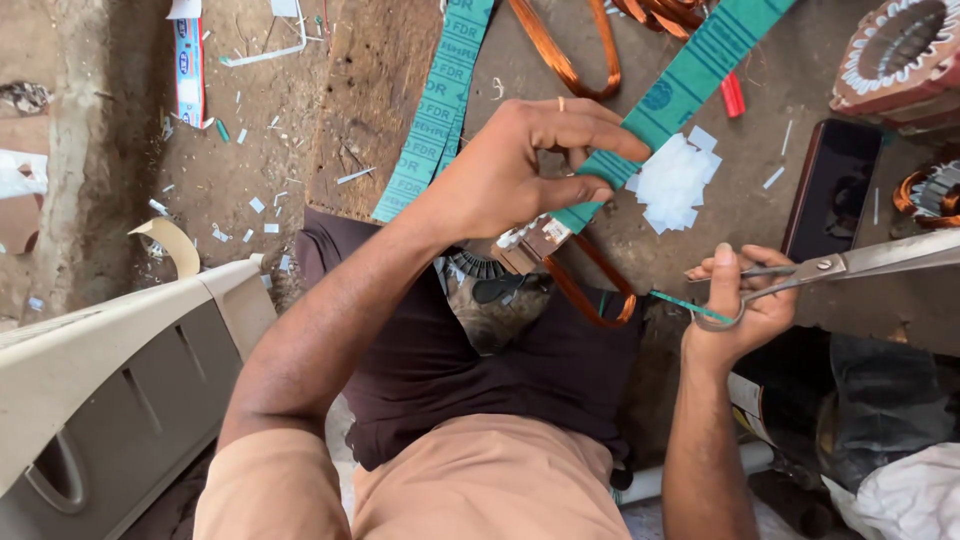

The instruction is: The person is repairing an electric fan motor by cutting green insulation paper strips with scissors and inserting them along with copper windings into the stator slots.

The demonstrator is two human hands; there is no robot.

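My left hand [530, 165] pinches the end of a long green printed strip [690, 75] that runs up and to the right across the work surface. My right hand [745, 300] grips the handles of metal scissors [860, 262] whose blades point right. A thin green sliver [685, 305] sticks out by the scissor handles. Below my left hand lies a small motor stator with a copper wire loop [590, 285].
A second green strip [440, 100] lies on the wooden board. A pile of white paper squares [675, 180] sits beside the strip. Copper coils [570, 50], a dark phone [830, 185], another wound stator [900, 50] and a beige plastic chair [110, 380] surround me.
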